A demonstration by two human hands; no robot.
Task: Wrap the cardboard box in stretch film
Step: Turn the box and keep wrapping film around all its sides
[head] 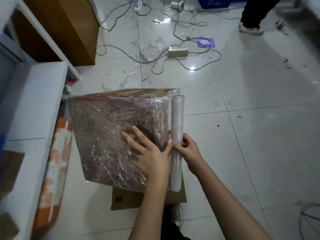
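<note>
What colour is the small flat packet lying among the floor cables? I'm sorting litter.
Purple, with a pale patch; the packet shows in the head view.

Tangled cables (181, 40) – power strip (177, 52) – on tiled floor (259, 101)

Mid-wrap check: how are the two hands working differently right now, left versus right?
The left hand lies flat with fingers spread, pressing the film onto the cardboard box; the right hand curls its fingers around the stretch film roll. The left touches the box's top face; the right sits off the box's right edge. Both meet near that edge, beside the roll.
</note>
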